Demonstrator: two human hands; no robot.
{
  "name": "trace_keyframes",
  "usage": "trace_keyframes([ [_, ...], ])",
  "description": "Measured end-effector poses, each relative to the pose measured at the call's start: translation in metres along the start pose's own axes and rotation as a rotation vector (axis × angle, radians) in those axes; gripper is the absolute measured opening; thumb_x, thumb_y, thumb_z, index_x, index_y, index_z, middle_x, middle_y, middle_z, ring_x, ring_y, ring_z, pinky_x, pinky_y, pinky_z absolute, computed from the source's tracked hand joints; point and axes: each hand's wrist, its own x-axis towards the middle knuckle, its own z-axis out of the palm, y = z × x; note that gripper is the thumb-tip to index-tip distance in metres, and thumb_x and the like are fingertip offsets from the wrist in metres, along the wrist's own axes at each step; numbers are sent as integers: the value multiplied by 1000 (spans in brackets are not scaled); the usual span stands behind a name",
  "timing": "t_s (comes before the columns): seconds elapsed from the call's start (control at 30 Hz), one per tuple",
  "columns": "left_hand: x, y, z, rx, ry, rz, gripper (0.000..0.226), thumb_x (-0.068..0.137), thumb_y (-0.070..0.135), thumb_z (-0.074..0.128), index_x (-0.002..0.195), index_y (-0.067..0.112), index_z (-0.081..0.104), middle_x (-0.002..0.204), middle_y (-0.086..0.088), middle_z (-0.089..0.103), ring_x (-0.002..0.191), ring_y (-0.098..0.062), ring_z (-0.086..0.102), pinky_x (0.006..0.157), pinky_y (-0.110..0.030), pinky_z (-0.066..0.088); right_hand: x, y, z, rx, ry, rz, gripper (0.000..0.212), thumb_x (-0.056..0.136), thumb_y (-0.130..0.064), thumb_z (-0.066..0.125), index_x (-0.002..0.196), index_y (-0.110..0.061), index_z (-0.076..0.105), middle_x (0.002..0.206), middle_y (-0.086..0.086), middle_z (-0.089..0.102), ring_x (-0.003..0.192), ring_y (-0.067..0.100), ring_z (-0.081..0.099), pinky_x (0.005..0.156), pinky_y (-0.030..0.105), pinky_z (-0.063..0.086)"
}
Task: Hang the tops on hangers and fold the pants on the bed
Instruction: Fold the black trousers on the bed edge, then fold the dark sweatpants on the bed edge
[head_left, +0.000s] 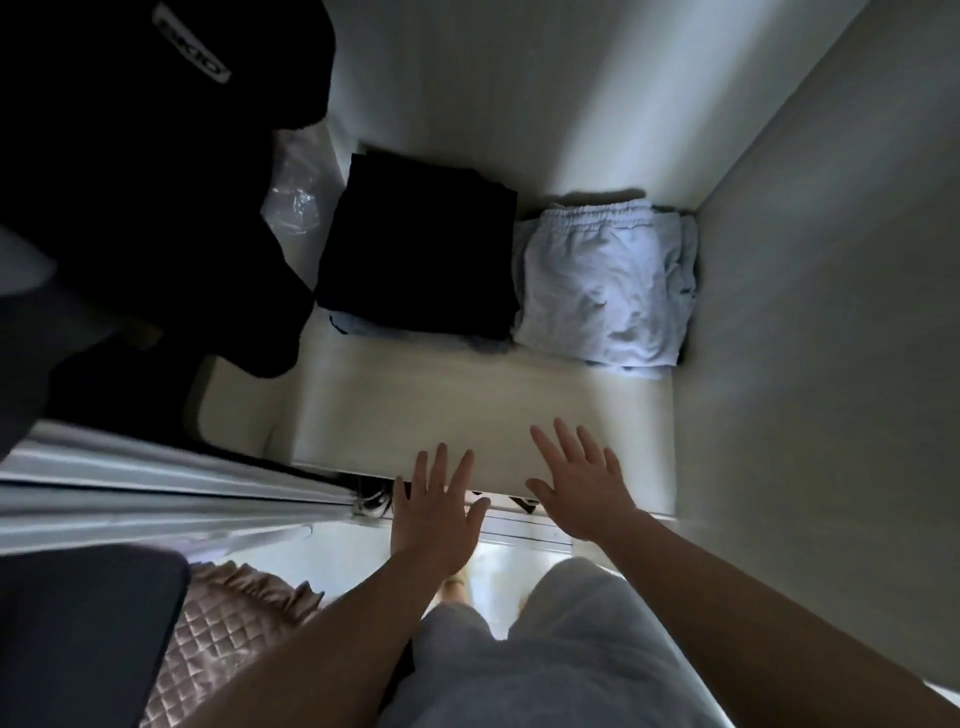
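Observation:
I look down into a white wardrobe. On its shelf (467, 410) lie two folded piles at the back: black pants (421, 249) on the left and light blue sweatpants (605, 291) with an elastic waistband on the right. A black top (156, 156) with a white label hangs at the upper left. My left hand (436, 512) and my right hand (582, 483) are spread flat, fingers straight, over the shelf's front edge. Neither hand holds anything.
The wardrobe's right wall (810, 312) stands close by. A sliding door rail (171, 493) crosses the left side. Clear plastic (293, 192) lies behind the black pile. A pink quilted bed cover (228, 623) and a dark object (78, 639) sit at the lower left.

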Motion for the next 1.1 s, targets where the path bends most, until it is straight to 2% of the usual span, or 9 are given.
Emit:
trace_keyframes([
  [0.17, -50, 29, -8, 11, 96, 53, 65, 103, 58, 18, 156, 39, -15, 166, 3, -19, 153, -23, -18, 123, -51, -1, -50, 14, 1, -16, 92, -46, 71, 97, -65, 20, 157, -39, -7, 167, -5, -11, 154, 26, -6, 121, 50, 9],
  [0.3, -89, 41, -11, 21, 198, 44, 65, 103, 59, 18, 157, 39, -12, 167, 2, -16, 154, -24, -14, 123, -51, 4, -87, 23, -5, 13, 170, -149, 69, 102, -56, 30, 157, -39, -8, 167, -6, -12, 154, 25, -8, 122, 49, 7],
  [0.37, -112, 43, -8, 7, 259, 34, 67, 99, 63, 10, 157, 38, -11, 167, 1, -13, 154, -24, -11, 124, -50, 6, -107, 26, -5, 37, 189, -206, 69, 102, -56, 31, 157, -39, -7, 167, -6, -11, 154, 25, -7, 122, 48, 7],
  [0.47, -152, 55, 5, -147, 392, 18, 82, 86, 76, -8, 158, 38, -3, 168, 2, -4, 155, -22, -4, 124, -47, 11, -138, 28, 1, 114, 189, -292, 67, 103, -55, 32, 157, -40, -4, 167, -9, -9, 154, 21, -8, 122, 46, 5],
  [0.63, -221, 69, 60, -315, 475, -79, 74, 90, 72, 7, 157, 41, -1, 168, 8, -2, 154, -12, -5, 123, -40, 13, -180, 25, 31, 143, 149, -471, 68, 100, -59, 32, 156, -43, -4, 167, -13, -6, 154, 17, -6, 123, 44, 6],
  [0.77, -276, 72, 102, -439, 496, -251, 65, 100, 64, 28, 157, 43, 3, 167, 13, 2, 154, -10, 1, 124, -36, 14, -201, 15, 58, 183, 94, -615, 84, 85, -81, 19, 157, -41, 6, 166, -15, 8, 154, 15, 8, 122, 46, 17],
  [0.83, -306, 69, 121, -495, 490, -367, 64, 102, 59, 33, 157, 43, 4, 167, 12, 4, 154, -11, 4, 124, -34, 14, -215, 4, 69, 200, 36, -679, 78, 90, -73, 28, 158, -37, 11, 165, -14, 14, 153, 16, 13, 121, 46, 20],
  [0.93, -351, 59, 149, -614, 515, -544, 64, 101, 58, 36, 157, 41, 11, 166, 13, 13, 153, -11, 10, 123, -35, 18, -243, -14, 83, 228, -56, -794, 65, 101, -48, 45, 157, -34, 16, 163, -13, 21, 151, 14, 18, 121, 42, 21],
  [1.1, -405, 53, 188, -904, 657, -832, 59, 101, 45, 48, 155, 28, 32, 158, 6, 35, 145, -16, 30, 119, -35, 27, -265, -53, 106, 231, -242, -881, 66, 100, -44, 49, 158, -34, 19, 160, -14, 28, 147, 7, 24, 120, 35, 25],
])
